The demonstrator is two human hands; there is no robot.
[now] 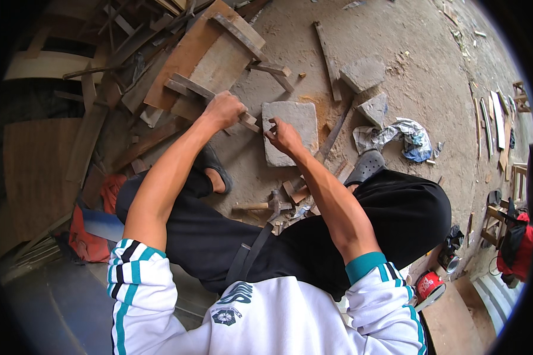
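The left hand has its fingers wrapped around a wooden bar, near the end closest to the block. The bar lies along the near edge of a wooden panel, on the ground ahead and to the left. The right hand is over the pale block, fingers curled in narrow; whether they pinch anything, I cannot tell. A hammer lies between the legs among wood offcuts. Right of the block, crumpled plastic lies near two stone chunks.
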